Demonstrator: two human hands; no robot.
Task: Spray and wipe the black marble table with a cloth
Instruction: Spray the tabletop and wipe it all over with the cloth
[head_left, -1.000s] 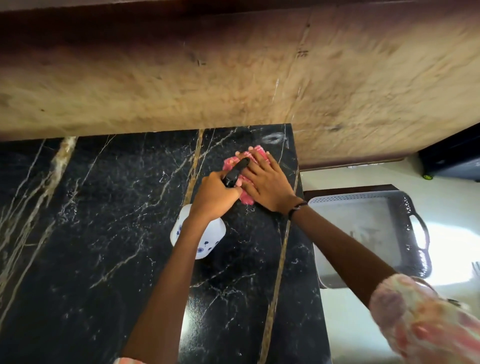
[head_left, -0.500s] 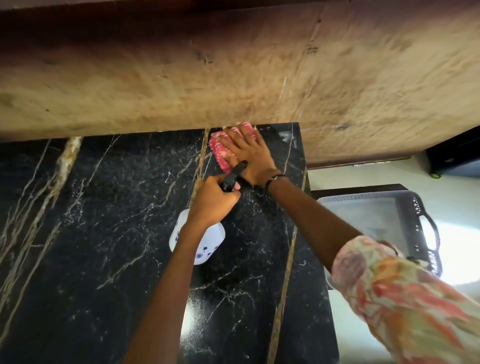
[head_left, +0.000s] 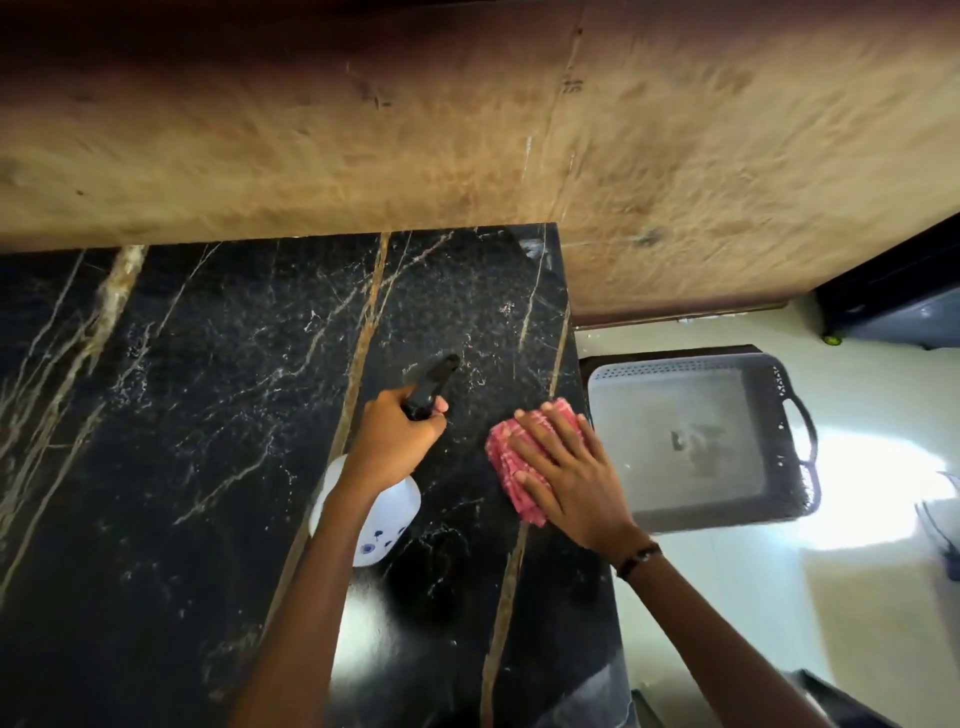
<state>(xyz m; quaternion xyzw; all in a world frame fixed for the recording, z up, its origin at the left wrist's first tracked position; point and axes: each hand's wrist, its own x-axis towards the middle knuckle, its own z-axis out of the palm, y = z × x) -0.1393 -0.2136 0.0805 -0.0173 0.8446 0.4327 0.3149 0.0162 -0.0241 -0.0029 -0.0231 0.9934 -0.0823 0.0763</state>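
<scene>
The black marble table (head_left: 197, 415) with gold and white veins fills the left and centre of the view. My left hand (head_left: 395, 441) grips the black trigger head of a white spray bottle (head_left: 376, 525), its nozzle pointing away over the marble. My right hand (head_left: 566, 473) presses flat, fingers straight, on a folded pink cloth (head_left: 511, 467) at the table's right edge. Most of the cloth is hidden under the hand.
A brown wooden panel (head_left: 467, 130) runs along the table's far side. Right of the table, lower down, a grey plastic basket (head_left: 696, 441) with handles stands on a pale floor (head_left: 753, 597). A dark appliance (head_left: 893, 301) sits at the far right.
My right hand has drawn the pink cloth from the table's far edge back toward me and rightward to the right edge. The left hand keeps its grip on the spray bottle.
</scene>
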